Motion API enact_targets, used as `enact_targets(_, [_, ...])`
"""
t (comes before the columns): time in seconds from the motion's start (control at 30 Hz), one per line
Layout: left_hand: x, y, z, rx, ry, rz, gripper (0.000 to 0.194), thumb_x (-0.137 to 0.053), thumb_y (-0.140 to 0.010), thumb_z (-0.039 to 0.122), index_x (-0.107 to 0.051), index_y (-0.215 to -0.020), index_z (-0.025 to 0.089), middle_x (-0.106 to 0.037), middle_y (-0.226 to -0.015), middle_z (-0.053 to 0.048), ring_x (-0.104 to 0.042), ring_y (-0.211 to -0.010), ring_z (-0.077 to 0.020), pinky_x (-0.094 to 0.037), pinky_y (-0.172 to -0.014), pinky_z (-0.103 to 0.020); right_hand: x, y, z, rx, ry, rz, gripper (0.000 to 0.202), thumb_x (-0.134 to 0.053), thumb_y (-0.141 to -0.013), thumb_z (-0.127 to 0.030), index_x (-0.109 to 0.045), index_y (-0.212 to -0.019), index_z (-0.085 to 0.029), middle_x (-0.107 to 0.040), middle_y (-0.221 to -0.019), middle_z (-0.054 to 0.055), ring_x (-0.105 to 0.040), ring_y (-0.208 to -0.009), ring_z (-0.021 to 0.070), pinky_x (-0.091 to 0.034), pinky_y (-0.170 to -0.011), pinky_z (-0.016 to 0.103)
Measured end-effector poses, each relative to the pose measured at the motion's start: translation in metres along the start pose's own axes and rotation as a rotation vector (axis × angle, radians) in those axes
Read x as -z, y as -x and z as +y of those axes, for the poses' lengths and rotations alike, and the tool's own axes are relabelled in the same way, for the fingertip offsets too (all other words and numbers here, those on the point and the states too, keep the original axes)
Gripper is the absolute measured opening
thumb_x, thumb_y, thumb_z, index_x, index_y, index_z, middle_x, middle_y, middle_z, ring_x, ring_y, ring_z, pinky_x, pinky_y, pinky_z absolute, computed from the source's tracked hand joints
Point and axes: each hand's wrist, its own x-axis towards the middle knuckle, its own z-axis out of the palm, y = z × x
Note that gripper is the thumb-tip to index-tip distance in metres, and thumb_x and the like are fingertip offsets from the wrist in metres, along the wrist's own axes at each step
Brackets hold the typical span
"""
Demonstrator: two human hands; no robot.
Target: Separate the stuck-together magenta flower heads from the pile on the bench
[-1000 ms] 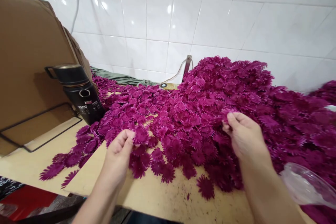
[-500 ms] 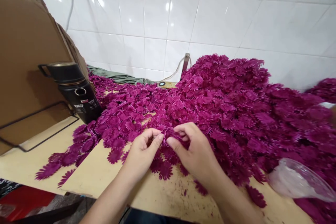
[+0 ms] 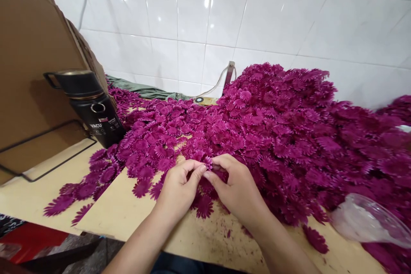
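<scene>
Both hands meet over the front of a large heap of magenta artificial flower heads [image 3: 276,137]. Between my fingertips sits one small magenta flower [image 3: 208,162], its petals poking up above the thumbs. My left hand [image 3: 180,184] pinches it from the left with thumb and forefinger. From the right, the thumb and forefinger of my right hand [image 3: 236,184] close on the same flower. The lower part of that flower is hidden by the fingers. Just below them a loose flower head [image 3: 204,206] lies on the table.
A black vacuum bottle [image 3: 93,107] stands at left before a cardboard box [image 3: 35,68] and a black wire frame [image 3: 61,158]. At right lies a clear plastic container [image 3: 362,220] with whitish contents. The wooden table [image 3: 122,209] ends near my body; white tiles [image 3: 192,13] rise behind.
My hands have drawn closer together, thumb tips now almost touching. The flower between them has become more gathered and shows less spread. The camera view has shifted slightly.
</scene>
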Motion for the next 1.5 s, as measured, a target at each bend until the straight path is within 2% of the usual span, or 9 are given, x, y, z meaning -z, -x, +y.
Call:
enact_targets(0.13, [0.002,0.001,0.001,-0.021,-0.042,0.042,0.023,-0.045,-0.078,0.029,-0.052,-0.059,0.018,-0.051,-0.058,0.002,-0.047,-0.059,-0.0124,-0.038,-0.058,-0.023,0.004,-0.004,0.005,-0.159,-0.333,0.037,0.012,-0.052,-0.074,-0.024,-0.062,-0.07,-0.017,-0.061,-0.068,0.002,-0.055,-0.066,0.0151,-0.043,-0.064,0.028])
enact_targets(0.33, [0.004,0.004,0.001,-0.023,-0.052,0.084,0.021,-0.045,-0.077,0.028,-0.049,-0.059,0.018,-0.049,-0.058,0.002,-0.046,-0.058,-0.0122,-0.037,-0.057,-0.022,0.008,-0.007,0.012,-0.477,-0.827,0.059,0.021,-0.067,-0.057,-0.034,-0.057,-0.057,-0.016,-0.051,-0.052,-0.005,-0.042,-0.051,0.0079,-0.035,-0.054,0.022])
enact_targets(0.6, [0.002,0.005,0.005,-0.064,-0.041,0.175,0.017,-0.047,-0.077,0.026,-0.053,-0.064,0.018,-0.053,-0.06,0.002,-0.049,-0.059,-0.0124,-0.039,-0.059,-0.022,0.014,-0.017,0.002,-0.573,-1.114,0.144,0.024,-0.076,-0.044,-0.028,-0.059,-0.053,-0.014,-0.052,-0.05,-0.004,-0.044,-0.049,0.0065,-0.038,-0.051,0.02])
enact_targets(0.83, [0.001,0.003,0.006,-0.059,-0.03,0.2,0.016,-0.047,-0.076,0.026,-0.053,-0.064,0.018,-0.051,-0.058,0.002,-0.046,-0.056,-0.0118,-0.037,-0.055,-0.022,0.017,-0.019,-0.002,-0.53,-1.302,0.095,0.018,-0.075,-0.048,-0.02,-0.059,-0.056,-0.015,-0.059,-0.058,-0.003,-0.051,-0.055,0.0079,-0.044,-0.058,0.021])
enact_targets(1.0, [0.005,0.001,0.013,-0.035,-0.011,0.158,0.019,-0.046,-0.075,0.027,-0.049,-0.059,0.018,-0.045,-0.053,0.004,-0.041,-0.051,-0.0103,-0.035,-0.05,-0.021,0.015,-0.014,-0.001,-0.485,-1.176,0.084,0.019,-0.072,-0.059,-0.03,-0.057,-0.063,-0.017,-0.058,-0.064,-0.002,-0.052,-0.06,0.0095,-0.045,-0.059,0.022])
enact_targets(1.17, [0.006,0.002,0.017,-0.036,0.004,0.109,0.018,-0.047,-0.076,0.027,-0.048,-0.06,0.018,-0.044,-0.054,0.004,-0.04,-0.051,-0.0099,-0.034,-0.049,-0.02,0.01,0.002,-0.001,-0.363,-0.873,-0.07,0.03,-0.052,-0.076,-0.049,-0.052,-0.073,-0.019,-0.056,-0.07,0.0,-0.052,-0.064,0.0123,-0.045,-0.061,0.026])
enact_targets(1.3, [0.002,0.005,0.018,-0.064,-0.052,0.068,0.019,-0.046,-0.078,0.028,-0.05,-0.061,0.019,-0.048,-0.057,0.003,-0.044,-0.055,-0.0113,-0.036,-0.053,-0.021,0.009,0.008,-0.003,-0.27,-0.62,-0.043,0.028,-0.059,-0.073,-0.042,-0.052,-0.087,-0.019,-0.061,-0.081,0.003,-0.056,-0.076,0.0159,-0.045,-0.069,0.029])
enact_targets(1.4, [0.001,0.006,0.018,-0.071,-0.087,0.057,0.02,-0.045,-0.079,0.028,-0.05,-0.062,0.019,-0.048,-0.057,0.003,-0.044,-0.056,-0.0117,-0.036,-0.054,-0.022,0.01,0.006,0.0,-0.25,-0.488,-0.002,0.018,-0.057,-0.074,-0.034,-0.055,-0.08,-0.017,-0.061,-0.076,0.003,-0.055,-0.074,0.0165,-0.043,-0.07,0.03])
enact_targets(1.5, [0.002,0.008,0.016,-0.07,-0.117,0.047,0.021,-0.044,-0.079,0.028,-0.047,-0.06,0.019,-0.047,-0.057,0.003,-0.045,-0.057,-0.0121,-0.035,-0.055,-0.022,0.012,0.004,0.007,-0.278,-0.529,0.02,0.018,-0.053,-0.076,-0.034,-0.056,-0.075,-0.016,-0.058,-0.071,0.002,-0.052,-0.068,0.0147,-0.042,-0.066,0.028])
